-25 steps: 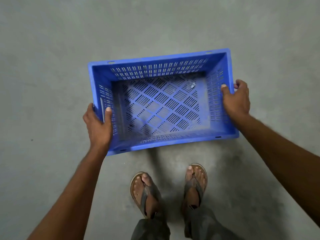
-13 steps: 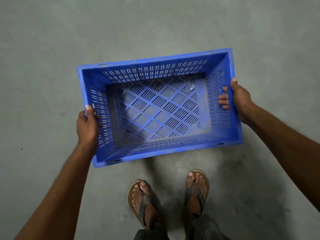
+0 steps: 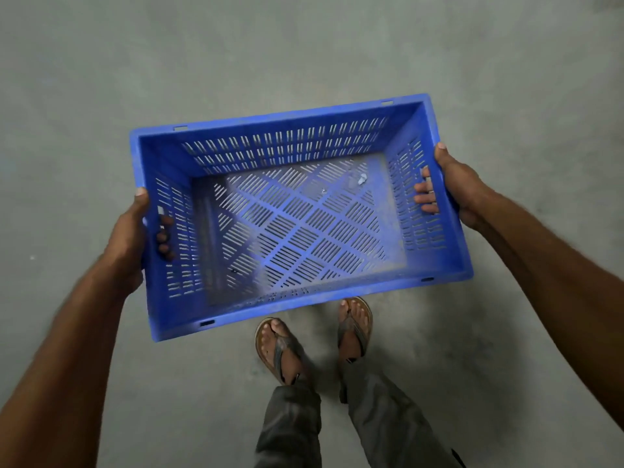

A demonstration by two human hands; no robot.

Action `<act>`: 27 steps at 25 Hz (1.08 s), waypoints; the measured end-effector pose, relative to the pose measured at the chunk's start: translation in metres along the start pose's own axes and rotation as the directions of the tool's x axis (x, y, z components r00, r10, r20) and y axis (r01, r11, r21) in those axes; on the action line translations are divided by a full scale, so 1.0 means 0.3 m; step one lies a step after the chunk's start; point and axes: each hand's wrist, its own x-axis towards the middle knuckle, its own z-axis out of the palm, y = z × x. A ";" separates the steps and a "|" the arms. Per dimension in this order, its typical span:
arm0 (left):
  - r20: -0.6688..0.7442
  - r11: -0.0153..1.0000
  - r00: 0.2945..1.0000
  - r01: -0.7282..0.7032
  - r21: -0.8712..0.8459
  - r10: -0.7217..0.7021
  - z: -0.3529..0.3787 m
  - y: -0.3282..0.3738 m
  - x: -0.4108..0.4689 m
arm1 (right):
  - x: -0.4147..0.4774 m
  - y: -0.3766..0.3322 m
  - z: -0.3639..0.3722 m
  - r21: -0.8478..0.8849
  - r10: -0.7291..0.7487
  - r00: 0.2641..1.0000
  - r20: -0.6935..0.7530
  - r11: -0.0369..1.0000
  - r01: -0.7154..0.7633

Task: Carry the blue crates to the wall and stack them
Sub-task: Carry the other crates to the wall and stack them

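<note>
An empty blue slotted crate (image 3: 449, 265) is held up in front of me above the floor, open side up. My left hand (image 3: 130, 238) grips its left short wall, thumb on the rim and fingers poking through the handle slot. On the opposite side, my right hand (image 3: 452, 182) grips the right short wall the same way, fingertips showing inside. A small scrap of debris (image 3: 361, 179) lies on the crate's lattice bottom. No wall and no other crate is in view.
Bare grey concrete floor (image 3: 304, 45) lies all around. My two feet in sandals (image 3: 280, 346) stand just below the crate's near edge, with grey trouser legs (image 3: 290, 427) beneath them.
The crate has risen toward the camera and looks larger. Both hands shifted from the walls' outer edges into the handle slots, fingers now through them.
</note>
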 end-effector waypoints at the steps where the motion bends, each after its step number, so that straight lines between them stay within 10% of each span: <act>1: 0.009 1.000 1.000 0.000 0.014 0.000 0.004 0.056 -0.053 | -0.053 -0.033 -0.030 0.000 0.004 1.000 -0.012 1.000 -0.004; 14: 0.081 0.935 0.996 -0.075 0.347 0.049 0.205 0.410 -0.852 | -0.757 -0.155 -0.563 0.001 0.050 0.997 -0.061 0.999 -0.050; 27: 0.385 0.760 0.921 -0.292 0.581 0.060 0.573 0.381 -1.424 | -1.531 0.489 -0.999 0.272 0.125 0.931 -0.344 0.962 -0.028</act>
